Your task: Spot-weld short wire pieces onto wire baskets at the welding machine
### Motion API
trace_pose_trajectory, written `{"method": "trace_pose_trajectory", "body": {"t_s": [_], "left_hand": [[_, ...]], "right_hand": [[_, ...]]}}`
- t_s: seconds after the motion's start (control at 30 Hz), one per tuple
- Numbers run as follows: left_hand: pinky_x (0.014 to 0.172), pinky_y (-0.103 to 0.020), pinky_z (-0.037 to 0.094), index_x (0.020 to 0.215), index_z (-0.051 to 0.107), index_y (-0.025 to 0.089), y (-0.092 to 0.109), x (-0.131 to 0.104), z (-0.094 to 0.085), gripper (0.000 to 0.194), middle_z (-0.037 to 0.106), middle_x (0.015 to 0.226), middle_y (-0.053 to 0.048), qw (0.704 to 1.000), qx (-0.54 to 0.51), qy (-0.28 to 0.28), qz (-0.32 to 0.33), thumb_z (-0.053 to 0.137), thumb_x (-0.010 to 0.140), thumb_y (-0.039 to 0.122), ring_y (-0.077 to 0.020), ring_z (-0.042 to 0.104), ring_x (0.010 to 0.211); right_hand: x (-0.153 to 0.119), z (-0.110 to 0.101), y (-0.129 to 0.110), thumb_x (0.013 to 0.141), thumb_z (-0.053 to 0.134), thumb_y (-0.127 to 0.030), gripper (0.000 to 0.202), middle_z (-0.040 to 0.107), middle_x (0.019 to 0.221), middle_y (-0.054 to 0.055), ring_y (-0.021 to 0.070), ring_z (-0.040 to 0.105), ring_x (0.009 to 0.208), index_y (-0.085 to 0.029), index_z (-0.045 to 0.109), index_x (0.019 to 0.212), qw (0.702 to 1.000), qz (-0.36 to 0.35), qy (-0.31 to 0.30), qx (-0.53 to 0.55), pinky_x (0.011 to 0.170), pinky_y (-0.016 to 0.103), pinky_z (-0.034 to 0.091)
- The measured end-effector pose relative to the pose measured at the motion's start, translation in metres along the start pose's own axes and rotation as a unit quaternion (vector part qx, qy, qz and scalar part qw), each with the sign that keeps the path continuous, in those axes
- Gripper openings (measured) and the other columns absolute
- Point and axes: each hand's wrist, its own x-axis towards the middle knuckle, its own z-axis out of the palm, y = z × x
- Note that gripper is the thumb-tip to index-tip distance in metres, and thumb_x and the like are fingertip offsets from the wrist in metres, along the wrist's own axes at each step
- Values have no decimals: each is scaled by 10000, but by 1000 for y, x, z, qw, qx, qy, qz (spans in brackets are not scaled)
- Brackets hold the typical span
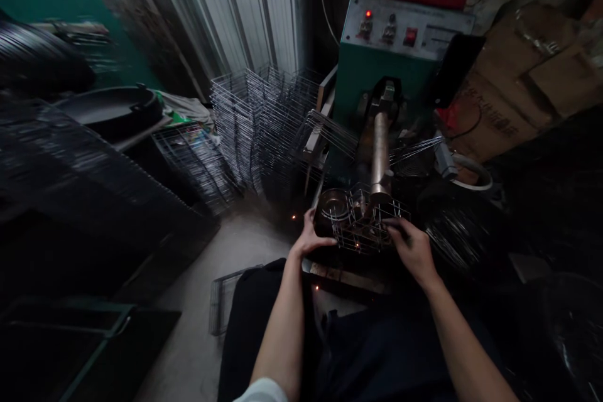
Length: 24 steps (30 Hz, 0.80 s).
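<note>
A small wire basket [360, 232] of crossed metal rods sits under the upright metal cylinder [380, 157] of a green machine. At its near left corner is my left hand [308, 240]. The thumb points right and meets or nearly meets the wires, while the fingers stretch upward, apart from the thumb. My right hand [414, 248] is closed at the basket's right side, with thumb and fingers pinched on its wires; the exact grip is dark. Tiny orange sparks [357, 245] glow at the basket and below it. A round metal dish [334, 202] lies behind the basket's left side.
Tall stacks of wire baskets [254, 125] stand to the left. The machine's control panel [405, 28] shows a lit red lamp. Cardboard boxes [518, 81] are at the right. A wire frame [223, 301] lies on the floor beside my leg.
</note>
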Motion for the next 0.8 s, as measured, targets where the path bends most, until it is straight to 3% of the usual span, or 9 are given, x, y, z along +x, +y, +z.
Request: {"method": "trace_pose_trajectory", "body": {"t_s": [0.03, 0.13, 0.23, 0.33, 0.43, 0.53, 0.6, 0.7, 0.8], "left_hand": [[986, -455, 527, 1503, 190, 370, -20, -5, 9, 1268, 291, 1589, -142, 988, -137, -38, -52, 926, 470, 365, -310, 516, 1336], [930, -468, 548, 1477, 220, 458, -59, -7, 44, 1140, 248, 1628, -105, 963, -244, -81, -84, 870, 542, 391, -297, 522, 1335], [970, -495, 524, 1457, 238, 497, -69, 1, 59, 1145, 223, 1643, -67, 952, -277, -93, -87, 876, 520, 335, -284, 542, 1313], [1040, -532, 471, 1469, 250, 445, -64, 1, 51, 1224, 280, 1614, -109, 947, -287, -101, -100, 912, 460, 244, -294, 567, 1277], [1108, -543, 407, 1470, 253, 385, -53, -17, 30, 1230, 293, 1600, -143, 949, -284, -87, -107, 929, 460, 192, -316, 507, 1338], [1131, -537, 393, 1429, 297, 356, -27, -47, 1, 1139, 266, 1611, -127, 965, -244, -66, -69, 931, 497, 197, -338, 427, 1405], [1149, -522, 383, 1405, 333, 324, -2, -65, -22, 1108, 319, 1579, -126, 982, -180, -62, -16, 942, 486, 208, -344, 410, 1417], [1184, -507, 344, 1429, 335, 290, 37, -81, -44, 1168, 426, 1500, -132, 994, -43, -88, 43, 959, 443, 238, -342, 432, 1404], [1185, -484, 358, 1463, 332, 290, 63, -83, -37, 1204, 466, 1479, -113, 987, 89, -115, 75, 959, 434, 294, -333, 463, 1383]], "right_hand": [[-5, -3, -2, 968, 576, -386, 220, 713, 1023, 86, 243, 691, 925, -210, 668, 1063, 998, 40, 8, 42, 828, 383, 557], [-19, -8, -10, 893, 690, -464, 304, 703, 897, 63, 201, 680, 722, -207, 592, 1024, 978, 137, 38, 152, 642, 311, 574], [-31, -12, -19, 833, 765, -476, 366, 684, 771, 22, 134, 597, 550, -213, 543, 960, 962, 189, 54, 190, 496, 228, 504], [-39, -11, -29, 809, 786, -493, 396, 691, 742, 21, 87, 523, 456, -206, 527, 895, 949, 219, 45, 220, 406, 178, 415], [-47, -5, -45, 782, 809, -494, 417, 679, 685, 9, 64, 472, 392, -199, 536, 892, 933, 245, 18, 264, 350, 150, 343], [-58, -8, -68, 800, 801, -465, 380, 650, 632, -8, 54, 446, 343, -187, 585, 944, 910, 266, -54, 315, 327, 143, 317], [-66, -15, -85, 830, 770, -478, 360, 669, 675, 18, 83, 530, 393, -178, 627, 970, 888, 255, -128, 360, 374, 169, 405], [-71, -24, -102, 840, 734, -549, 442, 722, 896, 90, 195, 703, 696, -180, 684, 1079, 863, 190, -249, 397, 615, 282, 571], [-66, -14, -103, 921, 670, -462, 293, 712, 922, 66, 203, 686, 824, -200, 721, 1043, 910, 116, -283, 279, 731, 300, 551]]}}
